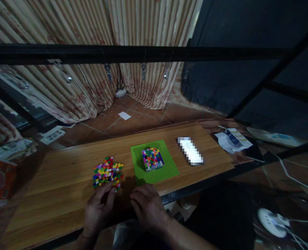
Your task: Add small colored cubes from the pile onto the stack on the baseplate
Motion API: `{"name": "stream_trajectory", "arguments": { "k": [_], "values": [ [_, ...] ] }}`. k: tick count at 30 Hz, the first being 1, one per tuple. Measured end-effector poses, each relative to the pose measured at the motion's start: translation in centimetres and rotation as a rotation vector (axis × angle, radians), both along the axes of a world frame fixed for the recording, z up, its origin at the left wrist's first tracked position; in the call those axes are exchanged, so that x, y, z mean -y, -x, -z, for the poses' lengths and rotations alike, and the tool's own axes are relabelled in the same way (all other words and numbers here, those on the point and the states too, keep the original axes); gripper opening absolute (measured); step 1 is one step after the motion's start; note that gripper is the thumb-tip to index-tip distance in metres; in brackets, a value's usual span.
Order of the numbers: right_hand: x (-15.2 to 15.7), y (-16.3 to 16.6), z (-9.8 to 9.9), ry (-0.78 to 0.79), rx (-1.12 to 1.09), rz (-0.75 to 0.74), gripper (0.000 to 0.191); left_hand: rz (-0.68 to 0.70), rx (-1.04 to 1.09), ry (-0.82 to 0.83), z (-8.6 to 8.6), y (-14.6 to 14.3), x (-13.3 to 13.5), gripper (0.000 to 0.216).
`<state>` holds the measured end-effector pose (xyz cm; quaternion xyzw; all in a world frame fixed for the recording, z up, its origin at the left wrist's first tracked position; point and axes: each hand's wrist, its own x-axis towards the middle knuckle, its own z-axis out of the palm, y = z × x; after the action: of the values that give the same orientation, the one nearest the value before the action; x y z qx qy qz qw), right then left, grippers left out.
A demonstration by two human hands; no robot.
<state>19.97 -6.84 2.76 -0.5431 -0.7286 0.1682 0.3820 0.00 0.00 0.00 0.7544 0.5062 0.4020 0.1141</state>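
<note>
A loose pile of small colourful toy bricks (108, 172) lies on the wooden table. At its near edge is my left hand (99, 206), thumb and fingers drawn together in a pinch; whatever is between the tips is too small to make out. To the right, a green studded baseplate (166, 173) carries a block built of many coloured bricks (152, 159), with studs on top. My right hand (150, 206) rests by the baseplate's near edge, apart from the block. Its fingers are curled closed, and anything inside them is hidden.
A phone with a bright, blurred-out screen (190, 151) lies right of the baseplate. Crumpled white packaging (232, 140) is beyond the table's right end. A dark metal bar (143, 55) crosses behind the table. A white power strip (271, 222) with cables sits at lower right.
</note>
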Motion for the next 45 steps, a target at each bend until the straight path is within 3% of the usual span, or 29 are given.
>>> {"name": "stream_trajectory", "arguments": {
  "k": [10, 18, 23, 32, 38, 45],
  "values": [
    [-2.5, 2.1, 0.2, 0.039, 0.175, -0.055, 0.014, -0.047, 0.047, 0.020, 0.1, 0.1, 0.2, 0.026],
    [-4.6, 3.8, 0.7, 0.000, 0.259, -0.097, 0.015, -0.148, 0.072, 0.025, -1.1, 0.6, 0.7, 0.030],
    [-5.1, 3.9, 1.3, 0.009, 0.288, -0.087, 0.010, -0.194, 0.028, 0.020, -1.7, 2.3, -0.5, 0.026],
    [-6.1, 4.0, 1.7, -0.003, 0.340, -0.057, 0.009, -0.445, -0.080, 0.166, -2.4, 6.1, -6.2, 0.034],
    [-6.4, 4.3, 2.2, -0.005, 0.289, -0.027, 0.010, -0.437, -0.312, 0.187, -2.6, 7.3, -12.5, 0.036],
    [-6.0, 4.1, 2.5, -0.049, 0.246, -0.025, 0.017, -0.419, -0.423, 0.245, -2.8, 5.7, -17.6, 0.039]
  ]
}}
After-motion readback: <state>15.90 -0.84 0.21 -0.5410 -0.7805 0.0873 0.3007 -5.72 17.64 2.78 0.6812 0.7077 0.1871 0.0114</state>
